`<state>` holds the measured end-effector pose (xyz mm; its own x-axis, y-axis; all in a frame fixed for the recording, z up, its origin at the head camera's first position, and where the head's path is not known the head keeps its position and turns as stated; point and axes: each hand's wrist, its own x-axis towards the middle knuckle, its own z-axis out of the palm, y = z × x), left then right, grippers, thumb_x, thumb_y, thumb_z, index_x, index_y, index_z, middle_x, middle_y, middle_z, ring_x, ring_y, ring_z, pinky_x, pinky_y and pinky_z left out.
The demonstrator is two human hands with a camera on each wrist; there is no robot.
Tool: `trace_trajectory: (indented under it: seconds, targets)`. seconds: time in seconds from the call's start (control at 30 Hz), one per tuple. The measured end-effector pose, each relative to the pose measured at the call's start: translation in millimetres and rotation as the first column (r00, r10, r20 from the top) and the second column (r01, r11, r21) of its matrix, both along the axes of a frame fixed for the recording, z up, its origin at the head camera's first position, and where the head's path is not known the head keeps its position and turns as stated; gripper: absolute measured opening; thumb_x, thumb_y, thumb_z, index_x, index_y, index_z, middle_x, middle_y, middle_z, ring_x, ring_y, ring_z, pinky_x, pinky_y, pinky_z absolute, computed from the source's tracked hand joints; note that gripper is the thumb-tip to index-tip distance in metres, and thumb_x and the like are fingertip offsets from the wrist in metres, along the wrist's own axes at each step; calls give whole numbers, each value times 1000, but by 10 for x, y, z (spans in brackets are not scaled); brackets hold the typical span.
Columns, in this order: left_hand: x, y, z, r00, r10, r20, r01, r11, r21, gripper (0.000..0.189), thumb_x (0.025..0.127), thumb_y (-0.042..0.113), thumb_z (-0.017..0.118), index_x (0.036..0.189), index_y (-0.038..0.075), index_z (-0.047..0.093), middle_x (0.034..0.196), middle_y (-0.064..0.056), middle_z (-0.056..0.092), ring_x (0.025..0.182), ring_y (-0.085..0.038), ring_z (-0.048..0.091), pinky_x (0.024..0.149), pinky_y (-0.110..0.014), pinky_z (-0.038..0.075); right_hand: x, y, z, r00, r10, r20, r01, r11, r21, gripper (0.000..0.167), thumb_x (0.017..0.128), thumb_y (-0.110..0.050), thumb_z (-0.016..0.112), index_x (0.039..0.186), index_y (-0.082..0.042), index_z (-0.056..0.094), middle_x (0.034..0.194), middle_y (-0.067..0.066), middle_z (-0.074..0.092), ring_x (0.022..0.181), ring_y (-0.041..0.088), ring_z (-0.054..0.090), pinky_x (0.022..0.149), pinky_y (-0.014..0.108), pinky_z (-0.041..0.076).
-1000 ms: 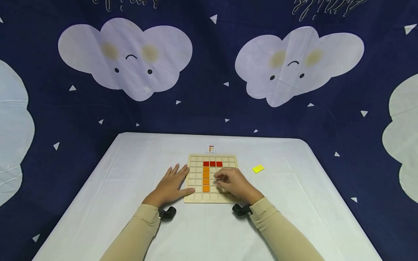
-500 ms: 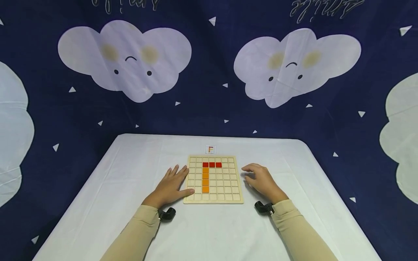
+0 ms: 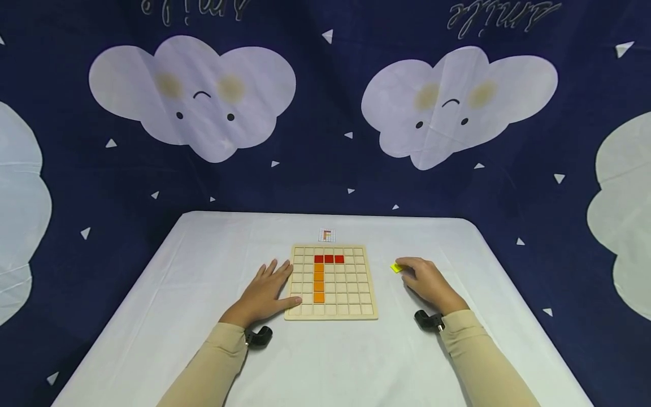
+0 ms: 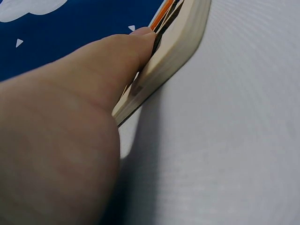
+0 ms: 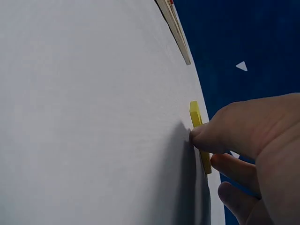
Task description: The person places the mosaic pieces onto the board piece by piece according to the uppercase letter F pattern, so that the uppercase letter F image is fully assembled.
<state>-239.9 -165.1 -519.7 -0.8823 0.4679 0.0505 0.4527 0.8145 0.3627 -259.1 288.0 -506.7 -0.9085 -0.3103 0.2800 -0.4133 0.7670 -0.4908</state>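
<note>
A wooden grid board (image 3: 351,315) lies on the white table, with a row of three red tiles (image 3: 329,259) and a column of several orange tiles (image 3: 319,285). My left hand (image 3: 261,294) rests spread at the board's left edge. Its thumb presses on the board's top in the left wrist view, near the edge (image 4: 185,51). Right of the board, my right hand (image 3: 429,282) has its thumb and fingers curled around a yellow tile (image 3: 396,268). In the right wrist view, the thumb overlaps this yellow tile (image 5: 194,108) and a finger is at its other side.
Behind the board lies a small printed card (image 3: 327,235) with a coloured grid pattern. The white tabletop (image 3: 152,316) extends around the board. A dark blue cloth (image 3: 325,102) with pale clouds hangs behind. Each wrist carries a black camera (image 3: 428,320).
My right hand has moved from above the board out to the right, reaching the yellow tile. My left hand has stayed at the board's left edge.
</note>
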Motion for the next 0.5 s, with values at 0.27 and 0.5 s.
trace_trajectory:
  seconds: [0.27,0.5]
  targets:
    - [39,21,7,1000,12,13,-12,1000,4,103,94,74,60,165,4,33,171,-10,25,158,-37,10,126,-53,2,-105,-34,2,999,45,-15,-45,998,34,30,90,5,79,120,1,76,122,17,73,120,40,65,106,56,48]
    - [35,20,34,1000,12,6,-12,1000,1,102,95,72,61,165,5,33,171,-10,25,158,-38,10,126,-52,1,-167,-58,1,998,50,-43,-47,997,68,24,90,-2,84,113,-1,79,114,12,75,114,36,67,103,54,51]
